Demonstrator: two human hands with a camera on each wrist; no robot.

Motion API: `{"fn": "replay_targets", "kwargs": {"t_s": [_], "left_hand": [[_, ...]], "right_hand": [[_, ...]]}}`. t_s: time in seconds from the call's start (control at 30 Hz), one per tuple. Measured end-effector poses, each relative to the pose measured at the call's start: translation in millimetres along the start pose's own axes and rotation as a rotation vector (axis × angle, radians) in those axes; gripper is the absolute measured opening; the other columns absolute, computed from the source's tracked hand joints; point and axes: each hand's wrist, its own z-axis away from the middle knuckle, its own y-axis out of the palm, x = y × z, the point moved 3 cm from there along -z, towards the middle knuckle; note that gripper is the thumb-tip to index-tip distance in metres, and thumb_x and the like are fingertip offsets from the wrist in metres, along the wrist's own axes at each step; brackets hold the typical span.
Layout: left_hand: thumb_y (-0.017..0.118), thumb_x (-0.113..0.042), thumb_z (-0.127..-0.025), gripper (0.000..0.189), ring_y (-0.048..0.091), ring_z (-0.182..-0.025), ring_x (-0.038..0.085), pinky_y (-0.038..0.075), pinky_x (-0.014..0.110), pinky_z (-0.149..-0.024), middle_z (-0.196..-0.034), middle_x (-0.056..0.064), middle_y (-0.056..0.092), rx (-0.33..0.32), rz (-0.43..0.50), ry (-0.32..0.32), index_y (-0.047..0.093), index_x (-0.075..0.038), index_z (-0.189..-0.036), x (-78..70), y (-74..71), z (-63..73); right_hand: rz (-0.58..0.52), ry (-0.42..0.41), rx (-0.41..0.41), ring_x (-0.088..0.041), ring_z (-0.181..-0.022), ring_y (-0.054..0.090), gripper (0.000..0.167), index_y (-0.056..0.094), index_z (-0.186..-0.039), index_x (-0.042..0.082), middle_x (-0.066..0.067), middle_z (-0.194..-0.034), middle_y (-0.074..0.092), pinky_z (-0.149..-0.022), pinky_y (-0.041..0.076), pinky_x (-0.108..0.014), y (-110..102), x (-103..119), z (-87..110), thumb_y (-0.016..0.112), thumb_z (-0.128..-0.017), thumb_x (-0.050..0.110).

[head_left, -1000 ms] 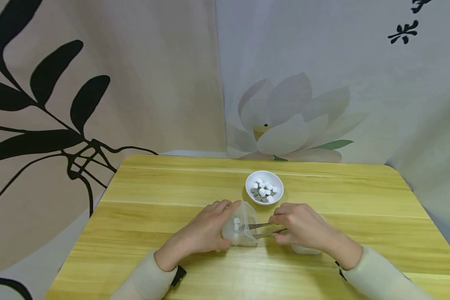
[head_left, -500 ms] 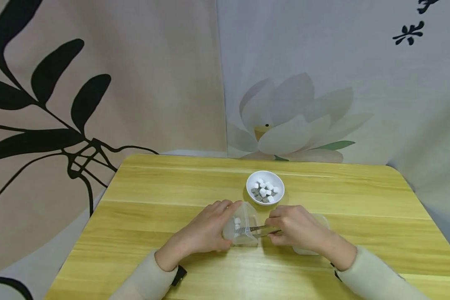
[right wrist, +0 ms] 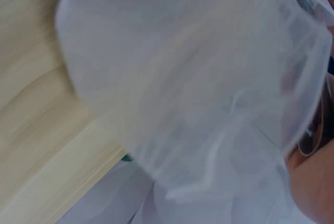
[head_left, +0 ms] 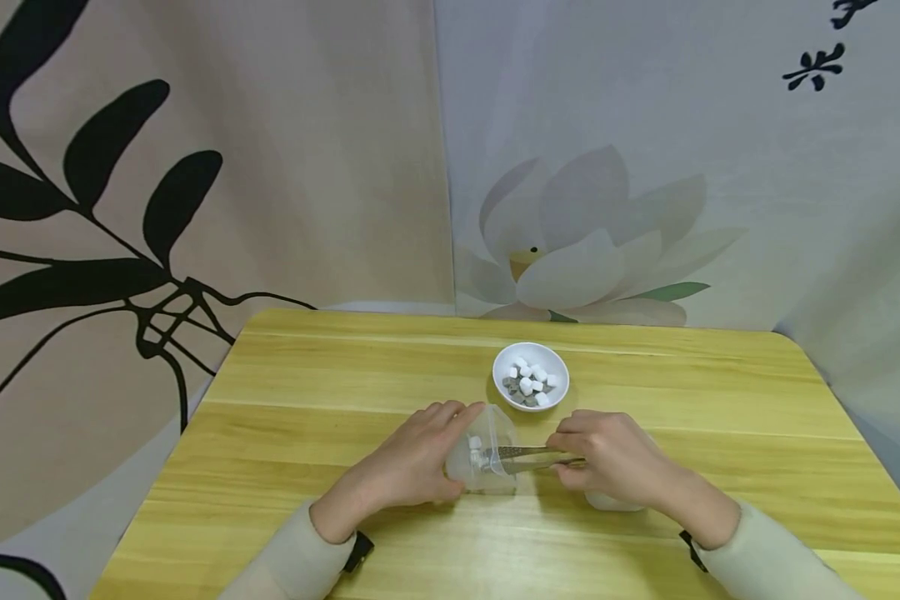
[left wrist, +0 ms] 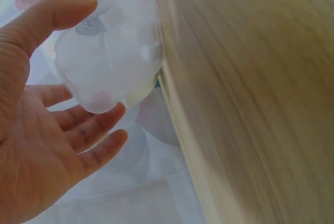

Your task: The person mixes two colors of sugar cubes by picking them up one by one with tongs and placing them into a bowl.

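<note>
My left hand point(head_left: 417, 457) grips a translucent plastic container point(head_left: 504, 429) that lies tipped on its side, its mouth facing right. Small white cubes point(head_left: 475, 442) sit inside, near its bottom. From the right, my right hand point(head_left: 607, 450) holds metal tongs point(head_left: 527, 451), whose two arms reach through the mouth toward the cubes. A perforated tong tip point(left wrist: 91, 25) shows through the container's base in the left wrist view. Beyond the hands stands a white bowl point(head_left: 499, 367) with several white cubes and grey pieces in it.
Another translucent container point(head_left: 613, 502) stands under my right hand, mostly covered by it in the head view; it fills much of the right wrist view. All this is on a wooden table point(head_left: 330, 367), with a printed curtain point(head_left: 345, 167) behind its far edge.
My right hand shifted slightly left with the tong arms closer together, then moved back right, and the arms now stand wider apart. The left hand and tipped container have stayed nearly still.
</note>
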Motion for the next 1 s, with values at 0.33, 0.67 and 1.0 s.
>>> {"fn": "replay_targets", "kwargs": {"t_s": [0.33,0.67,1.0], "left_hand": [[0.090,-0.022,-0.073,0.111,0.047,-0.137,0.027,0.037,0.050,-0.118,-0.150,0.008,0.049,-0.003,0.001,-0.004,0.030,-0.011,-0.165,0.9,2.3,0.5],[0.089,-0.022,-0.072,0.110,0.048,-0.135,0.027,0.038,0.049,-0.117,-0.148,0.007,0.050,-0.010,0.005,0.001,0.031,-0.012,-0.165,1.7,2.7,0.5],[0.088,-0.021,-0.072,0.109,0.048,-0.135,0.026,0.037,0.048,-0.117,-0.148,0.008,0.050,-0.011,-0.001,0.004,0.031,-0.011,-0.165,1.5,1.7,0.5]], "right_hand": [[-0.004,0.067,-0.096,-0.006,-0.069,0.063,0.022,0.080,-0.090,0.013,0.007,-0.083,0.071,-0.053,0.048,-0.018,-17.4,-16.9,19.1,0.086,-0.069,0.012],[0.019,0.109,-0.170,-0.013,-0.070,0.070,0.045,0.081,-0.091,0.009,0.003,-0.087,0.075,-0.056,0.054,-0.023,-35.9,-37.7,22.6,0.055,-0.105,0.043],[0.078,0.238,-0.233,-0.018,-0.071,0.071,0.015,0.082,-0.092,0.009,0.001,-0.089,0.077,-0.052,0.052,-0.028,-42.4,-62.2,23.5,0.078,-0.079,0.014]]}}
